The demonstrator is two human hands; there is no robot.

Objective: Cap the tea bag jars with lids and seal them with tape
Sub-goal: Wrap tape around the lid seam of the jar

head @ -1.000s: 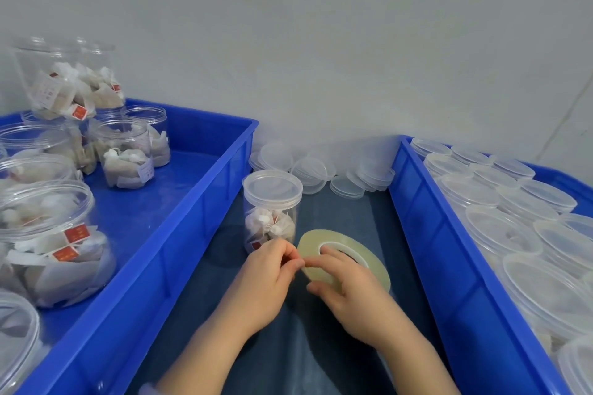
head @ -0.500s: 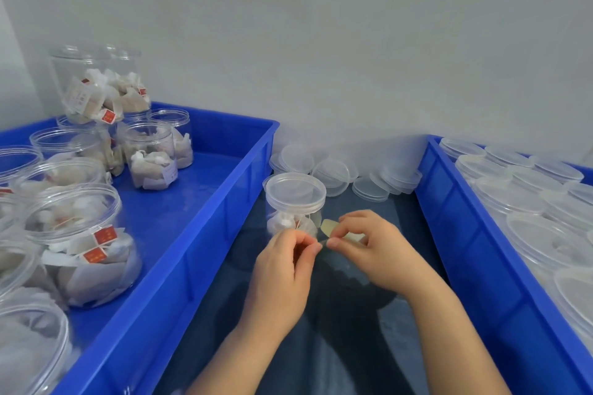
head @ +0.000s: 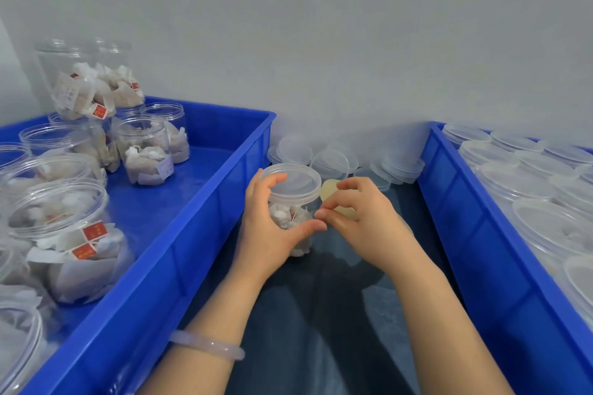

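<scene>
Small clear plastic jar of tea bags stands upright on the dark table surface, capped with a round translucent plastic lid. The left hand wraps the jar from its left side, with the fingers curled over the lid's rim and the thumb across the front wall, clamped on it. Touching the jar's right side, the right hand has thumb and forefinger pinched together. A roll of pale yellowish clear tape shows behind those fingers, gripped by that hand. Whether the pinch also holds the tape's free end I cannot tell.

The jar looks light, with thin, smooth walls, so it would likely slide on the table or flex under a hard squeeze. The best hold seems to be low on the body or flat on top of the lid, which leaves the seam under the rim bare for the tape. The tape roll is stiff enough to hold, but the film is thin and sticky and may fold onto itself.

To the jar's left, a blue plastic crate holds open jars. To its right, a second blue crate holds capped ones. Loose clear lids lie behind the jar.
</scene>
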